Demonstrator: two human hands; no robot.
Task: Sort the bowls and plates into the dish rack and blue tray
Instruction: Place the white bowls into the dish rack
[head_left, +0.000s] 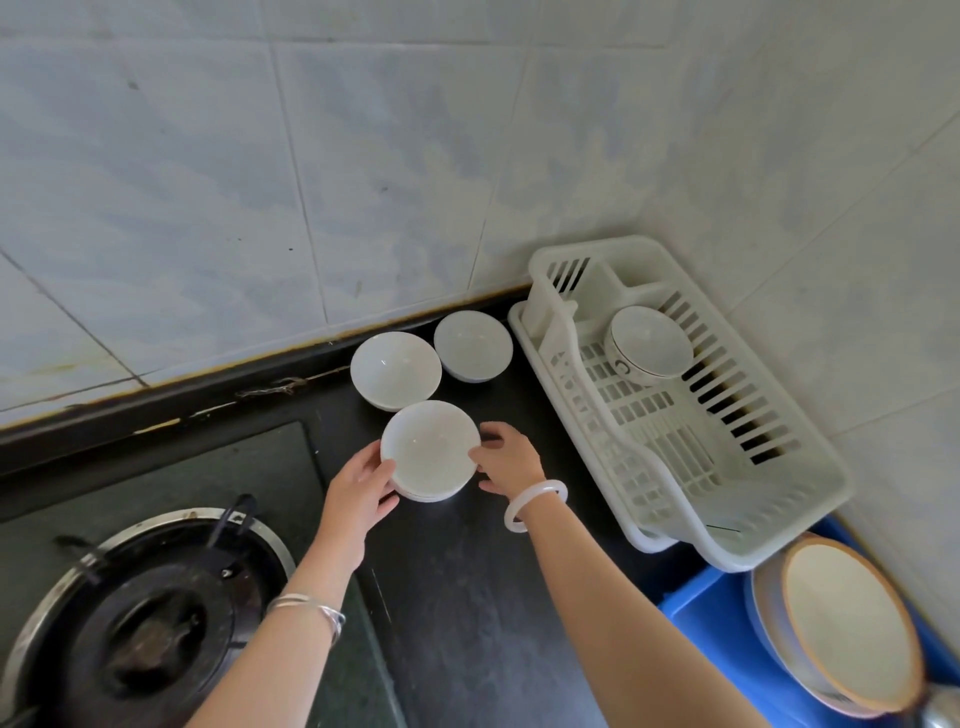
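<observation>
A small stack of white bowls (430, 451) sits on the black counter. My left hand (363, 491) grips its left rim and my right hand (506, 457) grips its right rim. Two more white bowls stand behind it near the wall, one (395, 370) on the left and one (472, 345) on the right. The white plastic dish rack (727, 431) at the right holds one patterned bowl (649, 343). The blue tray (701, 618) at the lower right holds brown-rimmed plates (847, 629) leaning on edge.
A gas stove burner (150, 618) with a black pan support fills the lower left. Tiled walls (311, 182) close the counter at the back and right. The black counter (467, 597) runs between stove and rack.
</observation>
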